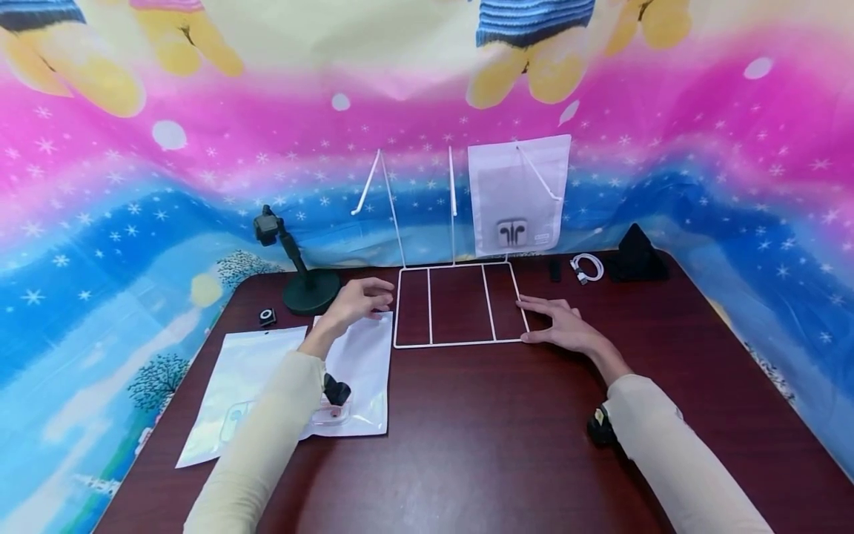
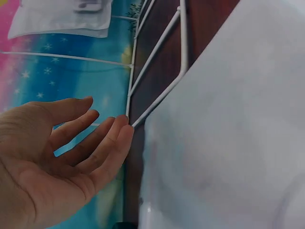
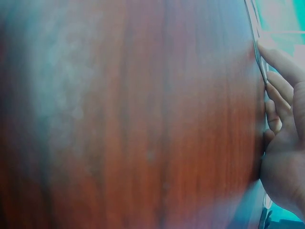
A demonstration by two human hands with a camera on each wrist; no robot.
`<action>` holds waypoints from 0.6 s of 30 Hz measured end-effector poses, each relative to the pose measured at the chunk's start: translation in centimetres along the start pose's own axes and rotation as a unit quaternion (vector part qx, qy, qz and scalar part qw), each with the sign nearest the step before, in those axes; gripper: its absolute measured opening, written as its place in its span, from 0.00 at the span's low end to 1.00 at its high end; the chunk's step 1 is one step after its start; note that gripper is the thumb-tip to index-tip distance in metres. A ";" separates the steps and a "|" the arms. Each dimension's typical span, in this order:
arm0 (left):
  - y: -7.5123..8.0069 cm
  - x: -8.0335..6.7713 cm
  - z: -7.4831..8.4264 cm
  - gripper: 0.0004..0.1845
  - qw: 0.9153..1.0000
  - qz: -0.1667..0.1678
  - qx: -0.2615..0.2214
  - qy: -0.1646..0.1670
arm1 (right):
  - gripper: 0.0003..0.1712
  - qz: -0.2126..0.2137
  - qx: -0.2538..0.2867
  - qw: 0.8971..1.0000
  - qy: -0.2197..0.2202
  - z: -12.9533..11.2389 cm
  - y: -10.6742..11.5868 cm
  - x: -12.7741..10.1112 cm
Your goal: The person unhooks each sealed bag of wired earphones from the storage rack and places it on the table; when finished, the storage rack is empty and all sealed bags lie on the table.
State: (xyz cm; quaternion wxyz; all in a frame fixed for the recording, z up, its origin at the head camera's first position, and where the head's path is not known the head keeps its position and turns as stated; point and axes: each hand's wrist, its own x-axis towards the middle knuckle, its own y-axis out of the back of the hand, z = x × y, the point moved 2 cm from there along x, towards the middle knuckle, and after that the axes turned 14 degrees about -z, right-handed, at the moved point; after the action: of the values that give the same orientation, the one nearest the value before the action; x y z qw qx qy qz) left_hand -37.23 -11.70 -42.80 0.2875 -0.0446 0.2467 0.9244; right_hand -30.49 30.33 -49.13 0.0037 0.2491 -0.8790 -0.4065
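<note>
A white wire rack (image 1: 460, 343) stands on the table, its flat base toward me and its upright hook arms at the back. From its right hook hangs a white pouch (image 1: 514, 178) with an earphone picture. My right hand (image 1: 565, 326) touches the base's right side, thumb near the front corner and fingers extended along the wire. Beside the base's left side, my left hand (image 1: 356, 302) hovers with loosely bent fingers and nothing in its grasp. In the left wrist view its fingertips (image 2: 125, 131) are close to the wire; contact is unclear. A second white pouch (image 1: 370, 356) lies below this hand.
Another white pouch (image 1: 256, 363) lies at the left, partly under the left sleeve. Behind are a black stand (image 1: 311, 291) and a small square device (image 1: 267, 317). At the back right are a coiled white cable (image 1: 588, 267), a small black object (image 1: 555, 270) and a black holder (image 1: 637, 256).
</note>
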 end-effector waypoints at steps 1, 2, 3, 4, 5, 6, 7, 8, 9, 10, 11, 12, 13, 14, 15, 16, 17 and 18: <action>-0.2 0.2 -0.2 0.20 1.000 -0.002 -0.008 0.003 | 0.46 0.000 0.000 1.000 -0.001 0.0 0.0 0.0; -0.4 0.4 -0.4 0.20 1.000 -0.002 -0.013 0.007 | 0.46 0.000 0.000 1.000 -0.002 0.0 0.0 0.0; -0.6 0.6 -0.6 0.19 1.000 -0.002 -0.019 0.011 | 0.46 0.001 0.000 1.000 -0.003 0.0 0.0 0.0; -0.8 0.8 -0.8 0.19 1.000 0.000 -0.021 0.016 | 0.47 0.001 -0.001 1.000 -0.004 0.0 0.0 0.0; -1.0 1.0 -1.0 0.20 1.000 0.002 -0.020 0.020 | 0.47 0.001 -0.001 1.000 -0.005 0.0 0.0 0.0; -1.1 1.1 -1.1 0.20 1.000 0.004 -0.017 0.024 | 0.47 0.002 -0.002 1.000 -0.006 0.0 0.0 0.0; -1.3 1.2 -1.3 0.21 1.000 0.006 -0.012 0.026 | 0.47 0.002 -0.003 1.000 -0.007 0.0 0.0 0.0; -1.4 1.3 -1.5 0.21 1.000 0.010 -0.006 0.028 | 0.47 0.002 -0.003 1.000 -0.007 -0.1 0.0 0.0; -1.4 1.4 -1.6 0.21 0.999 0.013 -0.001 0.030 | 0.47 0.002 -0.003 1.000 -0.007 -0.1 0.0 0.1; -1.5 1.4 -1.8 0.21 0.999 0.017 0.004 0.031 | 0.47 0.001 -0.003 1.000 -0.007 -0.1 0.0 0.1; -1.5 1.4 -1.9 0.21 0.999 0.020 0.010 0.032 | 0.47 0.001 -0.003 1.000 -0.007 -0.1 0.0 0.0; -1.6 1.4 -2.1 0.21 0.999 0.023 0.014 0.033 | 0.47 0.000 -0.003 1.000 -0.007 -0.1 0.0 0.0; -1.6 1.4 -2.2 0.21 0.999 0.025 0.017 0.034 | 0.47 0.000 -0.003 1.000 -0.006 -0.1 0.0 0.0; -1.6 1.4 -2.3 0.21 0.999 0.027 0.022 0.034 | 0.47 0.000 -0.003 1.000 -0.005 -0.1 0.0 0.0; -1.7 1.4 -2.4 0.21 0.999 0.028 0.026 0.036 | 0.47 0.000 -0.003 1.000 -0.004 -0.1 0.0 0.0; -1.7 1.3 -2.4 0.21 0.998 0.029 0.030 0.036 | 0.47 0.000 -0.005 1.000 -0.003 -0.1 0.0 0.0; -1.7 1.3 -2.5 0.21 0.998 0.029 0.036 0.038 | 0.47 0.000 -0.006 1.000 -0.001 -0.1 0.0 0.0; -1.8 1.3 -2.5 0.21 0.998 0.028 0.039 0.040 | 0.47 0.000 -0.007 1.000 0.001 -0.1 -0.1 0.0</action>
State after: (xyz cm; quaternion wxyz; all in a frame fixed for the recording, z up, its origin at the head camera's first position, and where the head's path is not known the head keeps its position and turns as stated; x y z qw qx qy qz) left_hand -37.47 -10.99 -46.05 0.2524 -0.0635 0.2948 0.9194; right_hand -30.46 30.23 -49.12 0.0060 0.2494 -0.8761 -0.4125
